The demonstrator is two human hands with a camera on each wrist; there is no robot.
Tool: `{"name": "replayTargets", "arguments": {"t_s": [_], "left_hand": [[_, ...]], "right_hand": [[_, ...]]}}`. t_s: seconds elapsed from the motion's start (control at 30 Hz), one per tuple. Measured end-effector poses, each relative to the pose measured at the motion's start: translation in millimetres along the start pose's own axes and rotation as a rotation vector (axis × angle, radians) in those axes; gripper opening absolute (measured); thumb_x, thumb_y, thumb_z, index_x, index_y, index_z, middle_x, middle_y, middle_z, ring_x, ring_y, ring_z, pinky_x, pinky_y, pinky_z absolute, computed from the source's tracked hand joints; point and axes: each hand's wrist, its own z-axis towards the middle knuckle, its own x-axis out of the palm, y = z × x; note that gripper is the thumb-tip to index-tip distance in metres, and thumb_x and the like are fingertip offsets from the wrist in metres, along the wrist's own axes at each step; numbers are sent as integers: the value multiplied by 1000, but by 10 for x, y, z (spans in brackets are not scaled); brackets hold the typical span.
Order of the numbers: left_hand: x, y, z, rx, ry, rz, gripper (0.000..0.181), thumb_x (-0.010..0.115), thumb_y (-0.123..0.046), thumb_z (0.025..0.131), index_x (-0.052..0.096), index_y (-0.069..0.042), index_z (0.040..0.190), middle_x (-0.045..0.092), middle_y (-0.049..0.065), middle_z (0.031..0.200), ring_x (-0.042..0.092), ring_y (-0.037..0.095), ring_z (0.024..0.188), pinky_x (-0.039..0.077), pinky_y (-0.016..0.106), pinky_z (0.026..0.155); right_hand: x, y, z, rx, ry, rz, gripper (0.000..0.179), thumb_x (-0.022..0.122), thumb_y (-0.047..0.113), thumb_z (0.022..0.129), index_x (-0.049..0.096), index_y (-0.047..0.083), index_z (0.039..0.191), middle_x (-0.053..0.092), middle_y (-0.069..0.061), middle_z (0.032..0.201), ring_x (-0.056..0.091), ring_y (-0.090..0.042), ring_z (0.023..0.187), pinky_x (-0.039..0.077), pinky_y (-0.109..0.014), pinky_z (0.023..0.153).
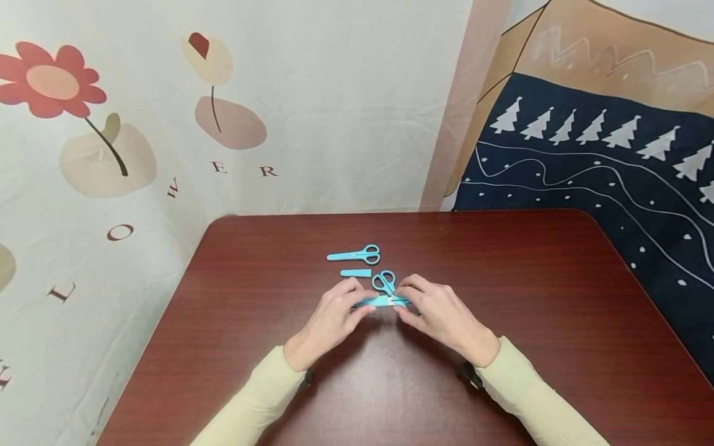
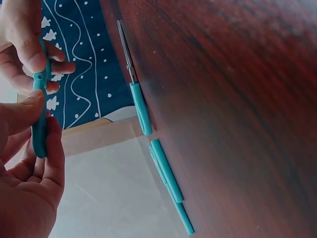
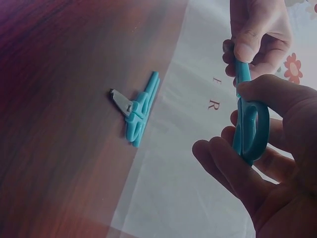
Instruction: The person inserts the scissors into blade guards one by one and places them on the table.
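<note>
Above the table both hands hold one pair of light blue scissors (image 1: 376, 301). My left hand (image 1: 329, 313) pinches the blade cover (image 2: 39, 136) between thumb and fingers. On the other end, my right hand (image 1: 443, 313) pinches the handle loops (image 3: 255, 131). The cover sits against the handle end in the wrist views, so how much blade is inside is hidden. Just beyond the hands lies a second pair of scissors (image 1: 383, 282), its bare metal blades (image 3: 120, 101) visible in the right wrist view.
Behind the hands a loose blue cover (image 1: 356, 272) lies on the dark red-brown table (image 1: 268, 248). Farther back lies a third pair of scissors (image 1: 352, 254) with its blades covered. Printed cloths (image 1: 346, 124) hang behind the table.
</note>
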Motion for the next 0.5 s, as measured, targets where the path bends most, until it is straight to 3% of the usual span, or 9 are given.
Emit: {"name": "replayTargets", "arguments": {"t_s": [0.5], "left_hand": [[7, 4, 1, 18, -1, -12, 22, 86, -6, 83, 79, -6, 104, 59, 0, 90, 54, 15, 76, 46, 23, 66]], "right_hand": [[-2, 26, 14, -16, -7, -21, 22, 86, 14, 86, 75, 5, 103, 66, -3, 106, 62, -7, 70, 53, -19, 62]]}}
